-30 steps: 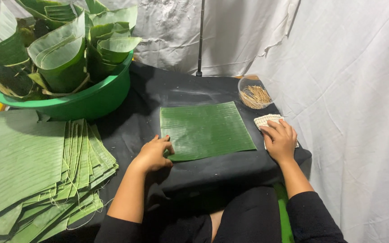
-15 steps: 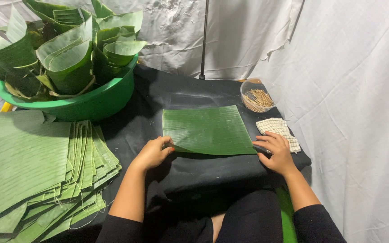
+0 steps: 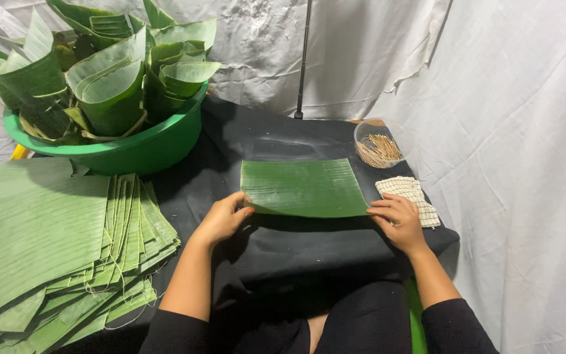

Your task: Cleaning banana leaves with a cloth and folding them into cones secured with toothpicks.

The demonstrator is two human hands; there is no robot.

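A rectangular piece of green banana leaf (image 3: 302,185) lies on the black cloth (image 3: 296,252) in front of me. My left hand (image 3: 223,219) pinches its near left corner. At the near right corner, my right hand (image 3: 396,219) has its fingertips on the leaf. The near edge of the leaf is raised slightly off the cloth and casts a shadow beneath it.
A folded checked cloth (image 3: 411,196) lies just right of the leaf, beside a clear bowl of thin wooden sticks (image 3: 378,145). A green basin (image 3: 139,147) full of rolled leaf cones stands at the back left. A stack of cut leaf sheets (image 3: 54,242) lies at the left. White fabric hangs behind and at right.
My right hand left the checked cloth and came to the leaf's near right corner. The leaf's near edge has lifted a little. My left hand stayed at the near left corner.
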